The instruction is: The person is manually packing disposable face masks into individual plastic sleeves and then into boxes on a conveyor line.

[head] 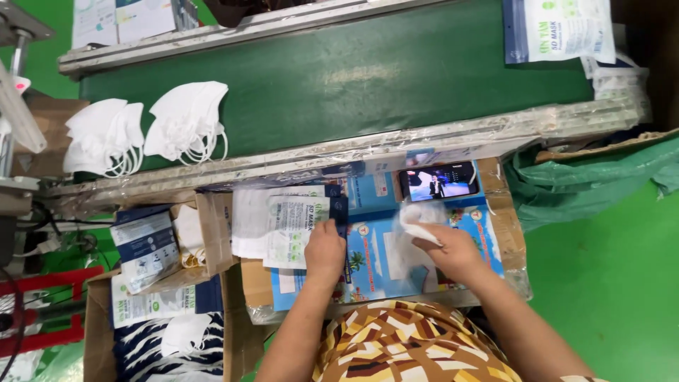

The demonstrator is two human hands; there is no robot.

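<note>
My left hand (pixel 324 251) rests on the edge of a stack of white and green printed pouches (pixel 283 228) lying on a blue printed work surface (pixel 378 258). My right hand (pixel 453 249) grips a bunch of folded white masks (pixel 419 221) just below a phone (pixel 438 182) that lies flat with its screen lit. Both forearms reach up from the bottom of the view over a patterned brown and yellow garment.
A green conveyor belt (pixel 353 78) runs behind, with two piles of white masks (pixel 187 120) at its left end and a filled pouch (pixel 559 30) at top right. Cardboard boxes (pixel 212 237) of pouches and masks stand at left. A green plastic bag (pixel 587 184) lies at right.
</note>
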